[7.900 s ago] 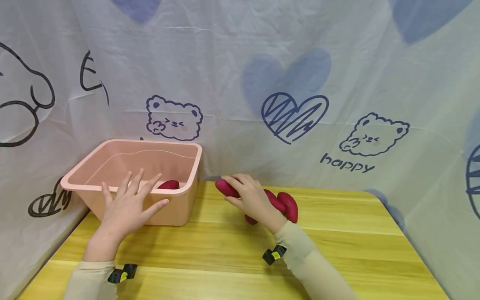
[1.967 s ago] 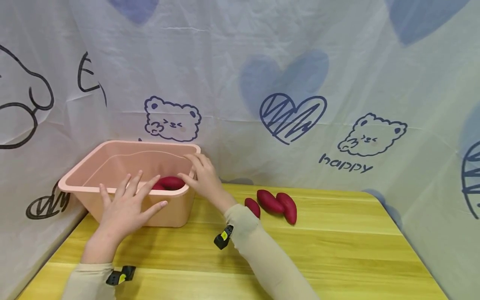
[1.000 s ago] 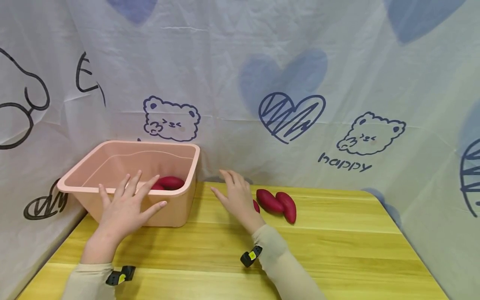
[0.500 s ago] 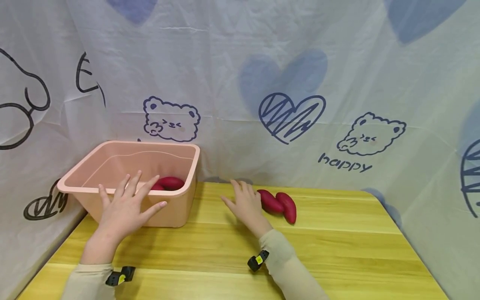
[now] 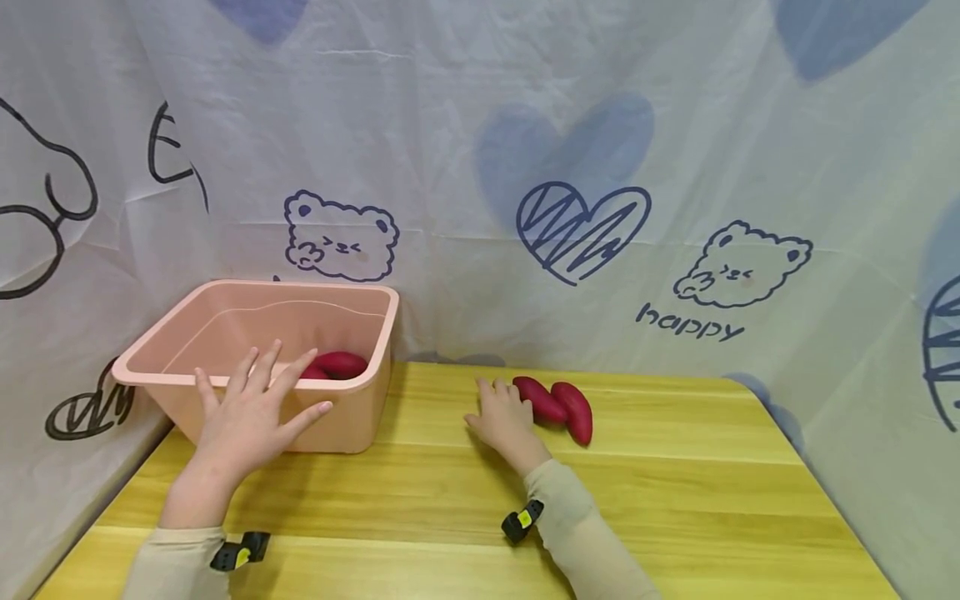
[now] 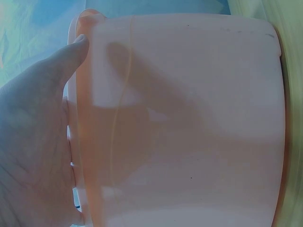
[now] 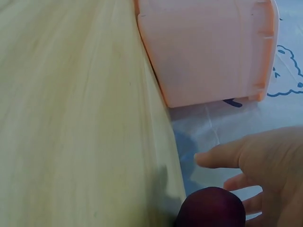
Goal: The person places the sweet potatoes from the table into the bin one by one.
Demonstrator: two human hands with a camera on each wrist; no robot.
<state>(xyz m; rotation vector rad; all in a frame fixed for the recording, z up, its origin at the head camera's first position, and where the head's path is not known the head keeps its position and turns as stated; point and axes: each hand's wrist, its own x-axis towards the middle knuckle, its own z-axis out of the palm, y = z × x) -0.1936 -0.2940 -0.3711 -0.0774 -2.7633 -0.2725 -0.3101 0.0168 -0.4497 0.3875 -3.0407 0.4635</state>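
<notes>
My left hand (image 5: 251,425) lies with spread, straight fingers over the front rim of a pink plastic tub (image 5: 341,425). In the left wrist view its thumb sits at the tub's rim (image 6: 85,142). Dark red sweet potatoes (image 5: 343,364) show inside the tub, partly behind the rim. Over the table my right hand (image 5: 504,417) reaches down on a sweet potato (image 7: 212,210), which it hides in the head view. The right wrist view shows thumb and fingers apart around that potato's end. Right beside this hand lie two more sweet potatoes (image 5: 542,402), (image 5: 576,414).
The yellow wood-grain table (image 5: 675,500) ends at the back against a white curtain (image 5: 450,167) with heart and bear drawings. The tub stands at the table's back left, close to the side curtain. A black wrist camera (image 5: 521,522) sits on the right sleeve.
Earlier, my right hand carried a sweet potato leftward into the tub and let go. It has since moved back right and down over another potato. The left hand has stayed at the rim.
</notes>
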